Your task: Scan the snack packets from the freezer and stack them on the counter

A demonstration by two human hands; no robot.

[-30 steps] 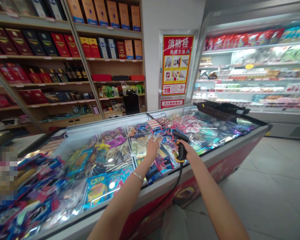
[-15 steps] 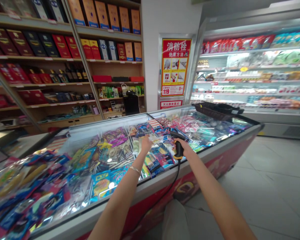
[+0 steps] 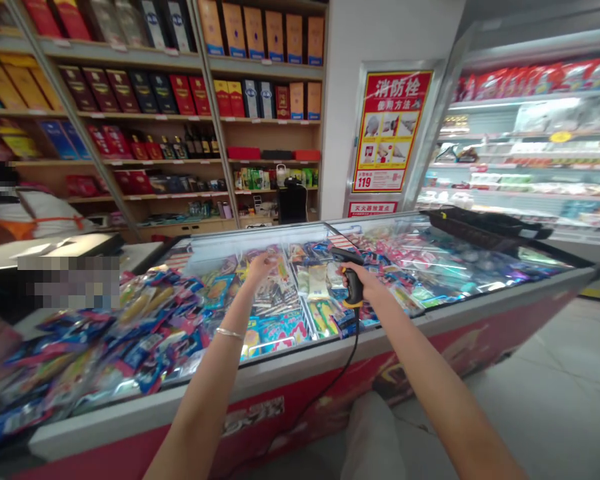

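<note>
My right hand (image 3: 364,283) is wrapped round the handle of a black and yellow scanner (image 3: 353,290), whose cord hangs down over the freezer's front edge. Over the middle-left of the chest freezer (image 3: 260,380) is my left hand (image 3: 261,265), with a bracelet at the wrist; its fingers are small and blurred, so what they hold, if anything, cannot be made out. Colourful packets (image 3: 280,327) lie under the glass below it. A pale packet (image 3: 318,281) lies between the two hands. Many blue and red packets (image 3: 165,333) are heaped on the freezer's left end.
Shelves (image 3: 265,59) of boxes and bottles stand behind. A red sign (image 3: 393,130) hangs on the wall. At the right are a lit display fridge (image 3: 545,160) and a black basket (image 3: 475,227) on the freezer. A person (image 3: 43,217) is at the far left.
The view has turned left, bringing the person and more of the packet heap into sight. My left hand has moved left, away from the pale packet. The scanner stays in my right hand.
</note>
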